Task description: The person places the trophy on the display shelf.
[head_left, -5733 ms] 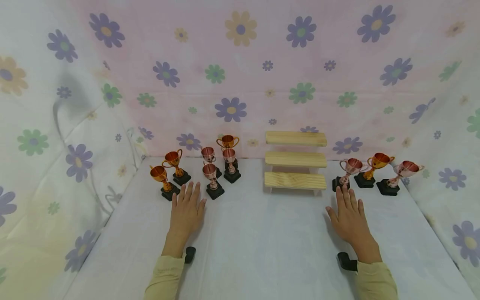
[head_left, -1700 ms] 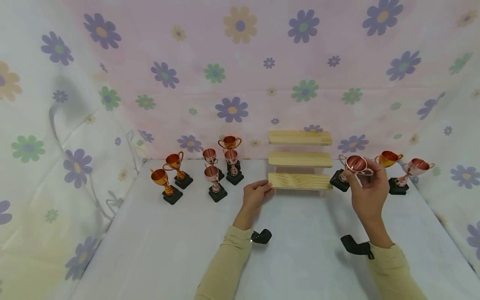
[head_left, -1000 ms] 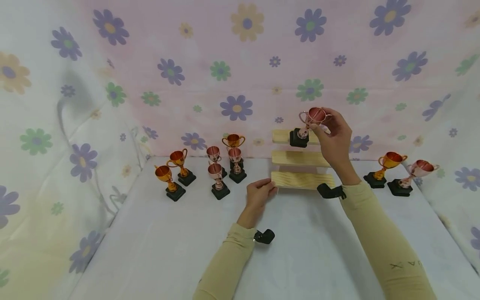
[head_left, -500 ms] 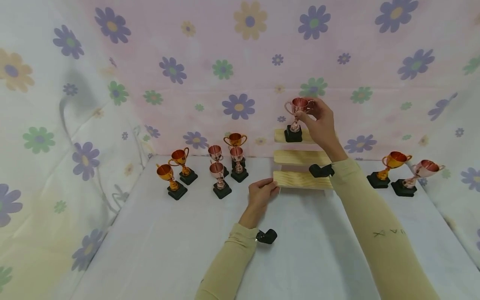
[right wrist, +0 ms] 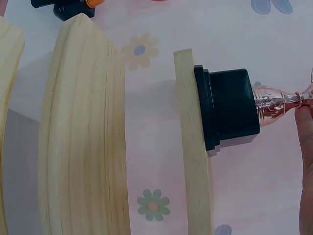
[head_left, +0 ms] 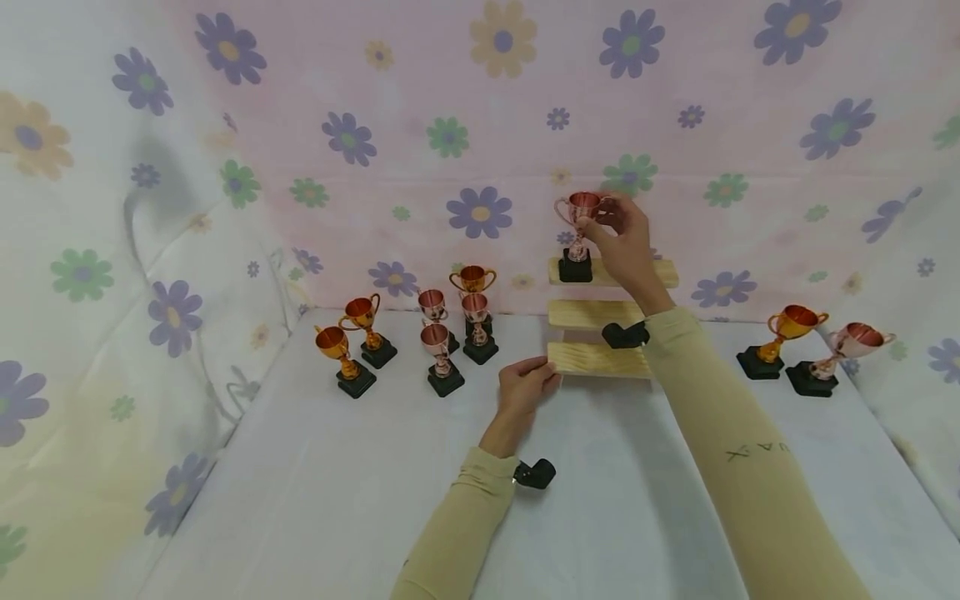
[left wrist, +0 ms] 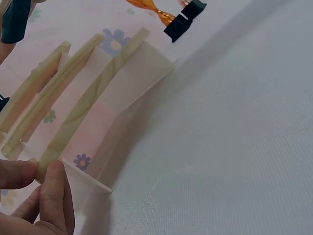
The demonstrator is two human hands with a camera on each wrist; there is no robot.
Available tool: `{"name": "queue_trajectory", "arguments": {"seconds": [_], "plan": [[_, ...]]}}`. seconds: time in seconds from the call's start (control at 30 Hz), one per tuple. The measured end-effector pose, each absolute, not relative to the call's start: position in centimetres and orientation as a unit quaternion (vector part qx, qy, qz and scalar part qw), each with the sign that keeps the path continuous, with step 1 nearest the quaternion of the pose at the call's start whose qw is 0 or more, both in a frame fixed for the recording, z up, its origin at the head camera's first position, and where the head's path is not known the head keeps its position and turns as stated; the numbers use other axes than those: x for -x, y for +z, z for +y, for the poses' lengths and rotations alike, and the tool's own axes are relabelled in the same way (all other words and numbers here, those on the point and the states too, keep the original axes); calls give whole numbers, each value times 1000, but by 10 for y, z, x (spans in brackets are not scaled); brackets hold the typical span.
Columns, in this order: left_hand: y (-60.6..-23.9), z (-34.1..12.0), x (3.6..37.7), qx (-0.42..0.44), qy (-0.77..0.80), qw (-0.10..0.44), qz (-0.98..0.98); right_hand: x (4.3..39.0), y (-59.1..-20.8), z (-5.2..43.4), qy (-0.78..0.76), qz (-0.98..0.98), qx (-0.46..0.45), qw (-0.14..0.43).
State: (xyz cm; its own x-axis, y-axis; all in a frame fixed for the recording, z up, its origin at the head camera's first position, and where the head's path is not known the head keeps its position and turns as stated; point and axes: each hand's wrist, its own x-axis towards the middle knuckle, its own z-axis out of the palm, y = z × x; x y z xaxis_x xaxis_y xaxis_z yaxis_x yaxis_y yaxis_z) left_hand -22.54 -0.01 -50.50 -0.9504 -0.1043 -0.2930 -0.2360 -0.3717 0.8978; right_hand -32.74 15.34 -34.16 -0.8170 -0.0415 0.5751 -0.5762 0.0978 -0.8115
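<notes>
The right hand (head_left: 624, 246) grips a rose-gold trophy (head_left: 577, 252) by its cup, fingers behind and thumb in front, the shiny two-handled bowl at the fingertips and the black, stepped block of a base below them. That base meets the top plank of a wooden stand (head_left: 592, 313), below the hand and toward its left; how much weight rests there is hard to judge from these angles. The stand has three straight planks of pale, visibly grained wood, climbing like stairs on thin, whitish side panels. The left hand (head_left: 522, 392) pinches the near-left end of the lowest plank between thumb and fingers. To the left of that hand, upright on a smooth white tabletop (head_left: 600, 517), are glossy orange-gold trophies (head_left: 360, 315) and metallic pink trophies (head_left: 437, 342), all on squarish dark bases. Well to the right of the right hand stand an orange-gold cup (head_left: 795, 321) and a pink cup (head_left: 857, 340). Beyond both hands hangs a softly creased, flower-printed cloth (head_left: 405, 75).
</notes>
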Motion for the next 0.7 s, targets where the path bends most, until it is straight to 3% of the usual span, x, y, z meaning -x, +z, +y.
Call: {"name": "queue_trajectory", "arguments": {"seconds": [0.7], "plan": [[-507,2,226,147,819,26,554,350,-361,151,641,-691,-236,237]]}}
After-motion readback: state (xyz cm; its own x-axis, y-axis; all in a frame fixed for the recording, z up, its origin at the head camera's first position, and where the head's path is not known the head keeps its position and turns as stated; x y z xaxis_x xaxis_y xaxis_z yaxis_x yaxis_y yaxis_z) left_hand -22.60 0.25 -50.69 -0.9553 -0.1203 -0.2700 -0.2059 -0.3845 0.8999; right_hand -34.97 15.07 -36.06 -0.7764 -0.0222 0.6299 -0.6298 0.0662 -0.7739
